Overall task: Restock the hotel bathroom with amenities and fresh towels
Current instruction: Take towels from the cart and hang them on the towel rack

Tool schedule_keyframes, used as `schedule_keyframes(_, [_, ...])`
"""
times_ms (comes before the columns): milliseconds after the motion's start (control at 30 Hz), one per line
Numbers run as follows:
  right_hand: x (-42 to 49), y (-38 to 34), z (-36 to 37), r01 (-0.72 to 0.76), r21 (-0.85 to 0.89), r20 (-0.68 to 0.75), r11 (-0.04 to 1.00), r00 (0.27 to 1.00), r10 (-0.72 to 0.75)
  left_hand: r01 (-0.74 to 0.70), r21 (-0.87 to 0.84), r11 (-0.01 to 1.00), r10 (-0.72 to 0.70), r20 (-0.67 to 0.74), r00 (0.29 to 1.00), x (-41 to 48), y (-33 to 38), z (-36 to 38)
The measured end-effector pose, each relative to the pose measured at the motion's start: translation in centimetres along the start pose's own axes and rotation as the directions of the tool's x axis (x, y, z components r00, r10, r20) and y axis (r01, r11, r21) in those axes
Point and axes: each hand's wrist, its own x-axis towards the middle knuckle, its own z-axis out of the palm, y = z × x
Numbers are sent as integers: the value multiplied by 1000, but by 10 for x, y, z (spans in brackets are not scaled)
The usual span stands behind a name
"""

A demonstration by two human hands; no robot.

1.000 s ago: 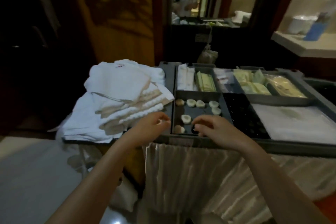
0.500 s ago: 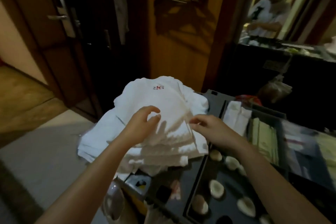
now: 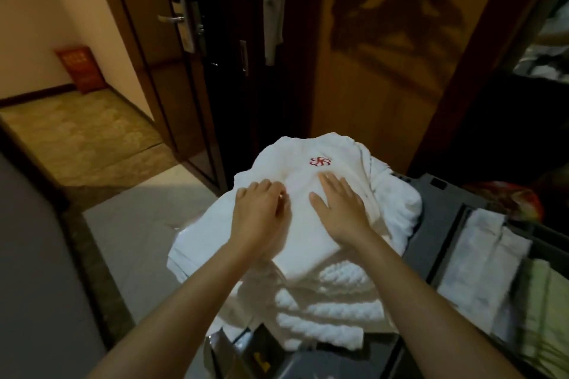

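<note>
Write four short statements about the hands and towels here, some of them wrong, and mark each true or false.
1. The right hand lies flat on the folded white towel with a red embroidered emblem. True.
2. The left hand grips a metal door handle. False: it rests on that same towel.
3. The red emblem is uncovered, just beyond the right hand. True.
4. That towel lies alone on the floor. False: it tops a stack of white towels on the grey cart.

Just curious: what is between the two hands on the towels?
In the head view, only bare white towel lies between the left hand and right hand.
</note>
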Motion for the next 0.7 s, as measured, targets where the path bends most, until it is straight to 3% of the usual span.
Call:
schedule_keyframes(200, [20,22,-1,-127,146,-17,981,991,131,-121,78,990,125,-56,991,14,5,16])
schedule_keyframes(400, [24,57,-6,-357,309,60,882,932,356,-74,50,996,70,76,995,15,-1,18])
schedule_keyframes(533, [28,85,-1,-577,448,169,683,805,569,-57,45,997,52,90,995,15,-1,19])
schedule_keyframes(700, [26,91,-2,-528,747,152,404,727,670,-54,36,998,50,105,993,16,-2,19])
